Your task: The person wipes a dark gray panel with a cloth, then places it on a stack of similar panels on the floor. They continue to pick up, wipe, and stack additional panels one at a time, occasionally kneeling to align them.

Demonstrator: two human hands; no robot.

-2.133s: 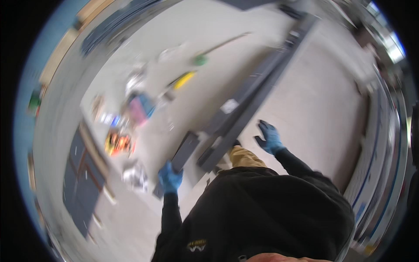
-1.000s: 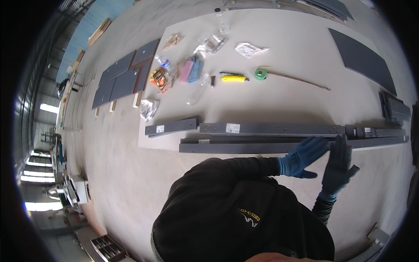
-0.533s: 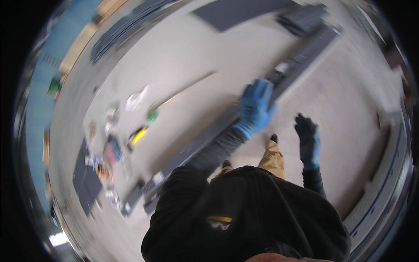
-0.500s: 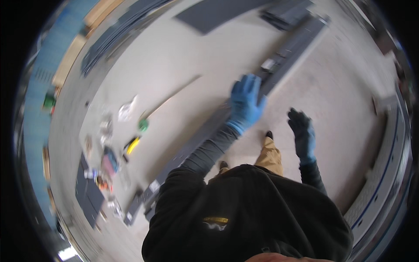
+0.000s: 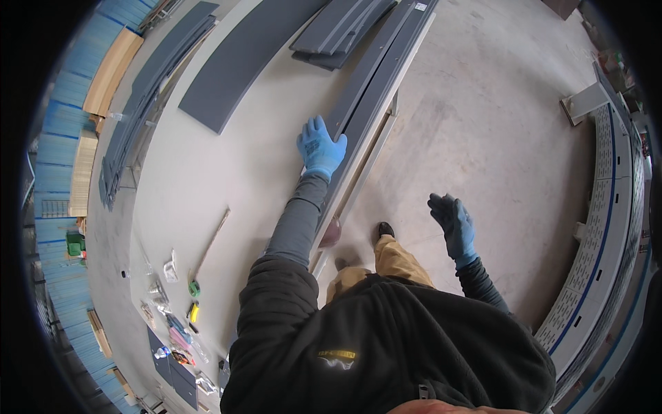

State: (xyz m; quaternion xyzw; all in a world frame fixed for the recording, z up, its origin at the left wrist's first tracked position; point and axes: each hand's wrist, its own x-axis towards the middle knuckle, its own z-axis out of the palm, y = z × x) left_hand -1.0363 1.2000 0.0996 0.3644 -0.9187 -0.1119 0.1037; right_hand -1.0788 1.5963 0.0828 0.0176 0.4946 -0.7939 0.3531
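My left hand (image 5: 321,146), in a light blue glove, reaches forward over the table's front edge. Its fingers are extended, and nothing shows in it. It lies at the long dark grey panels (image 5: 365,114) that run along that edge; whether it rests on them or hovers just above I cannot tell. Off to the right, my right hand (image 5: 454,226) hangs in the air above the floor. It wears a blue glove with a dark palm side, and its fingers are stretched out with nothing in them.
On the light table (image 5: 172,200) lie a wide dark grey panel (image 5: 241,62), a stack of shorter panels (image 5: 338,34), a green tape measure (image 5: 194,287), a yellow-and-black tool (image 5: 194,312) and small plastic bags (image 5: 158,297). A perforated metal unit (image 5: 586,255) stands at the right.
My view has shifted along the table, so the panels and tools appear further left and lower. My left hand has moved relative to the long panels. Both hands stay open.
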